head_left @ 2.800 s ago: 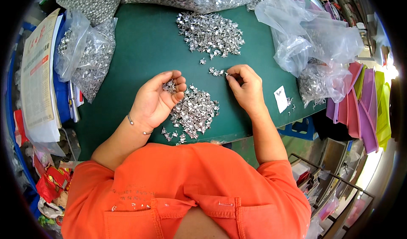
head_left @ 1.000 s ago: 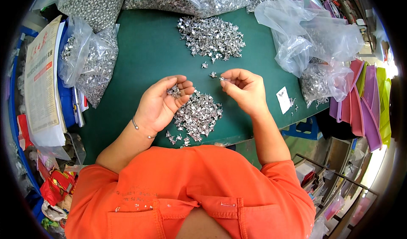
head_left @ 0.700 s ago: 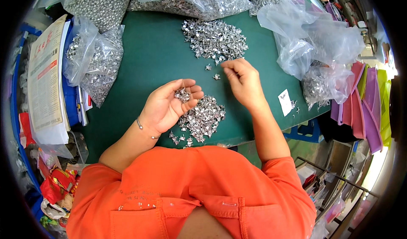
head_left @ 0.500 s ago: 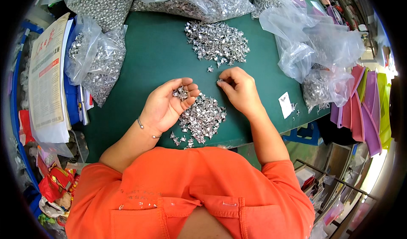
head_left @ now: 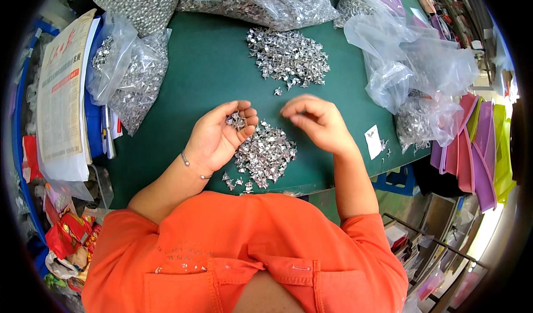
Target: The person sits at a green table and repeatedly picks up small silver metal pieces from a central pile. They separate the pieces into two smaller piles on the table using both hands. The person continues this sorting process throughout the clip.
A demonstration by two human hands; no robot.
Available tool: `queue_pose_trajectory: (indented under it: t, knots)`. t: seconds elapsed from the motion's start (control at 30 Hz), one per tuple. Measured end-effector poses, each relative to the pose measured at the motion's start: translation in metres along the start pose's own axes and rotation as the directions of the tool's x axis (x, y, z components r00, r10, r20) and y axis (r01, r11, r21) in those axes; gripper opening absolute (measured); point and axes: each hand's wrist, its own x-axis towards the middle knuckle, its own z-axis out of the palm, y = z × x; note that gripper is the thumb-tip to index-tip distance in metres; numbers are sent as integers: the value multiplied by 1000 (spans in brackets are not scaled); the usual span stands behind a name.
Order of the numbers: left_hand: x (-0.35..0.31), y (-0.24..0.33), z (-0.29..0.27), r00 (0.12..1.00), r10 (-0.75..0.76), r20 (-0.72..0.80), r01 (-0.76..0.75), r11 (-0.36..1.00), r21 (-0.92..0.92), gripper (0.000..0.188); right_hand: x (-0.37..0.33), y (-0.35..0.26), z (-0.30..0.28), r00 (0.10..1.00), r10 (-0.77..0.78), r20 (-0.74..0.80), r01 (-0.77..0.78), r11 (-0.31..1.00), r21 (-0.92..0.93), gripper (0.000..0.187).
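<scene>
Left hand [head_left: 214,138]: cupped around metal pieces [head_left: 236,120];
Right hand [head_left: 320,124]: blurred, thumb narrowly parted; cannot tell if holding anything;
Near pile [head_left: 266,154]: toward the surface [head_left: 205,63]'s near edge;
Risk: tilted cupping could spill metal pieces

Workshop with heaped metal parts [head_left: 265,154]

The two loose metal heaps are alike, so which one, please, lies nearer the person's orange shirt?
The near heap, beside the left hand; the far heap lies beyond the right hand.
</scene>
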Motion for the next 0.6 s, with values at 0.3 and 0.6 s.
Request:
queue_pose_trajectory:
  t: [0.3, 0.6]
  knots:
    - [1, 1, -2, 1000, -6, 9, 6, 1000, -10, 20, 29, 15, 14, 957, -237, -166, 116, 840, -530, 14]
    - [1, 1, -1, 999, 12, -35, -12, 1000, -6, 20, 2, -4, -17, 976, 35, 216, -71, 985, 160, 6]
